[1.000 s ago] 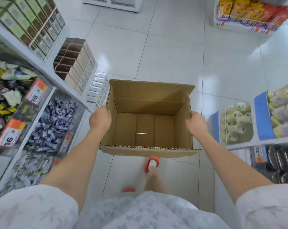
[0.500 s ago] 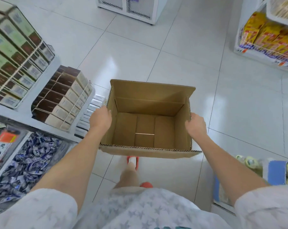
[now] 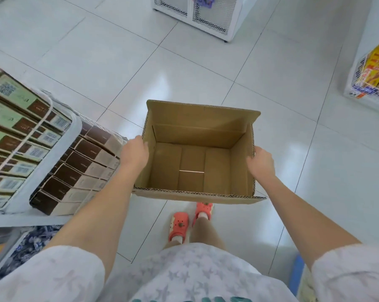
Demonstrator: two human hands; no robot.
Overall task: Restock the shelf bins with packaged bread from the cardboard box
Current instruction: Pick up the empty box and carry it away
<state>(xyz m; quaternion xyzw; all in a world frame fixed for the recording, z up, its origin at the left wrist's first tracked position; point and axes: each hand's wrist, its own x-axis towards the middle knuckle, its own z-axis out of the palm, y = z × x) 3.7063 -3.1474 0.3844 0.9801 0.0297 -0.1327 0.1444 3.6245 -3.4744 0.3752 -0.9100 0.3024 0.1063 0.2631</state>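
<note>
I carry an open brown cardboard box (image 3: 197, 131) in front of me at waist height. Its inside shows only bare cardboard; no packaged bread is in view. My left hand (image 3: 134, 152) grips the box's left wall, fingers curled over the rim. My right hand (image 3: 260, 163) grips the right wall the same way. The box's near flap hangs out flat toward me.
A white shelf end (image 3: 42, 162) stands at my left with rows of brown boxes (image 3: 79, 171) and green-and-brown boxes (image 3: 12, 118). A bin of blue-white wrapped sweets (image 3: 29, 243) sits below. A white mesh cabinet (image 3: 206, 16) is ahead, yellow packets (image 3: 375, 70) at right. White tiled floor (image 3: 206, 68) lies ahead.
I have walked forward along the aisle with the box. The bins on both sides slid back out of view and the mesh cabinet came closer. My grip on the box is unchanged.
</note>
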